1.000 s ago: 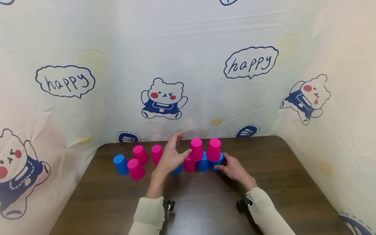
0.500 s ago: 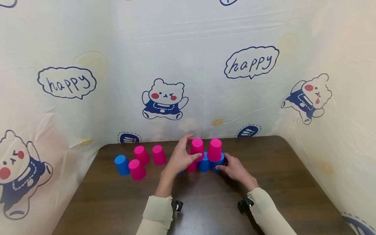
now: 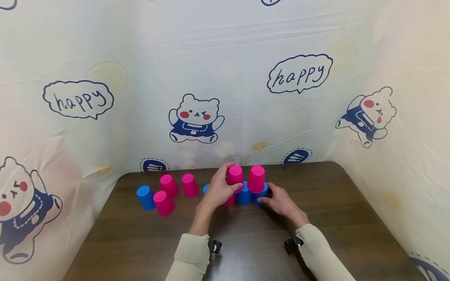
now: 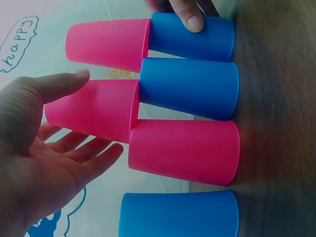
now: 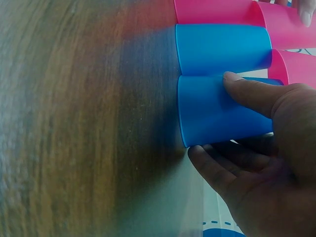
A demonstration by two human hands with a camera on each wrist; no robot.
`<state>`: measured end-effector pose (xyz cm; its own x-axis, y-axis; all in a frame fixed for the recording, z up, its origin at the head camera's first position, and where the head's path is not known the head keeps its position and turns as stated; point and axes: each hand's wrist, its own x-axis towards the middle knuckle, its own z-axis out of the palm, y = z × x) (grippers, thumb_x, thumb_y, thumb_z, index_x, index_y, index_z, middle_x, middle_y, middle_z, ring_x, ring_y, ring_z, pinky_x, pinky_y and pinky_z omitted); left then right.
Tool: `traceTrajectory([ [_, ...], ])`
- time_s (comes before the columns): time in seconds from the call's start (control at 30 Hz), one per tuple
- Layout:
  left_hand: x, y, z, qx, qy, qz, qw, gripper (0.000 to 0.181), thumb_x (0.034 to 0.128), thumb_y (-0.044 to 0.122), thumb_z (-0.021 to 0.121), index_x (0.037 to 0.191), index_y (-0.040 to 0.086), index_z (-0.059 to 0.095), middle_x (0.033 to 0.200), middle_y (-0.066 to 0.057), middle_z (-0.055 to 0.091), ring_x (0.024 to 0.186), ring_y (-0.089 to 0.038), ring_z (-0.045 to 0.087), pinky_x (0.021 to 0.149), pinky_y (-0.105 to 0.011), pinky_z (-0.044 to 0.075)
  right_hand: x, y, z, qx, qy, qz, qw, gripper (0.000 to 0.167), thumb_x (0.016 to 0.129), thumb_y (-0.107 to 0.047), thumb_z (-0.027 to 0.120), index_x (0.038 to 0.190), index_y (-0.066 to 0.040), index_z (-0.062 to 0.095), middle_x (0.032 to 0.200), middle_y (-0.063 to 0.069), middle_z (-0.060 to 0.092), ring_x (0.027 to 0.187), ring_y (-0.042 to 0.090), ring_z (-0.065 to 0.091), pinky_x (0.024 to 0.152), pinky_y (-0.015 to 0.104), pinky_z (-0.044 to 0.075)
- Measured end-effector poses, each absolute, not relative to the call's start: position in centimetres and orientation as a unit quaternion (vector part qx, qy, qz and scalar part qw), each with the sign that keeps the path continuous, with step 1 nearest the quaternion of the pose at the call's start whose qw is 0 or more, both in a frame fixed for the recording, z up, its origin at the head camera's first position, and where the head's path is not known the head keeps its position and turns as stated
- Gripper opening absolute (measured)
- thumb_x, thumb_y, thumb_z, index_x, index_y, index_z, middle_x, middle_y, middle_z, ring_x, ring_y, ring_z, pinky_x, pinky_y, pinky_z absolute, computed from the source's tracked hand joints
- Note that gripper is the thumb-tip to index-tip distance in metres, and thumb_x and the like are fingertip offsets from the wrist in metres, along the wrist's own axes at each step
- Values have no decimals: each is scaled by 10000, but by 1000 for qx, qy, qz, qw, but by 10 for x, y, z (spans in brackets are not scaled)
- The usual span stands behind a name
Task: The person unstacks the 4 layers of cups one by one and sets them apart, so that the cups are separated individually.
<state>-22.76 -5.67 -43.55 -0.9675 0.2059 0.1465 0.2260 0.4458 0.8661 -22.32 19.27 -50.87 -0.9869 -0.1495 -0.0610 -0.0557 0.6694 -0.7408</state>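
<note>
My left hand (image 3: 219, 188) has its thumb on the near side of an upside-down pink cup (image 4: 101, 106), fingers behind it. This cup is the left one of two in the upper row. The right upper pink cup (image 3: 256, 178) rests on two blue cups. Low on the right, my right hand (image 3: 283, 201) holds the end blue cup (image 5: 224, 111) of the bottom row between thumb and fingers. Beside that cup stand the middle blue cup (image 4: 190, 89) and a pink cup (image 4: 185, 150). One more blue cup (image 4: 180, 215) stands left of them, apart, partly behind my left hand in the head view.
On the left of the brown table (image 3: 246, 249) stand a blue cup (image 3: 145, 198) and three pink cups, the nearest pink cup (image 3: 163, 203) in front. A printed curtain (image 3: 242, 97) hangs behind and along both sides of the table.
My left hand has moved right, from beside the stack to around the upper left pink cup. My right hand has stayed at the end blue cup.
</note>
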Motion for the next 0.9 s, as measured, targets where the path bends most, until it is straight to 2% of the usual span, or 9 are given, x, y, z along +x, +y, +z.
traceTrajectory([
  [0.9, -229, -55, -441, -122, -852, -510, 6, 781, 877, 30, 830, 1539, 174, 442, 1434, -87, 591, 1329, -319, 581, 1021, -563, 573, -222, 194, -509, -67, 909, -409, 54, 515, 940, -252, 809, 1361, -54, 588, 1250, 140, 715, 1097, 288, 686, 1050, 577, 546],
])
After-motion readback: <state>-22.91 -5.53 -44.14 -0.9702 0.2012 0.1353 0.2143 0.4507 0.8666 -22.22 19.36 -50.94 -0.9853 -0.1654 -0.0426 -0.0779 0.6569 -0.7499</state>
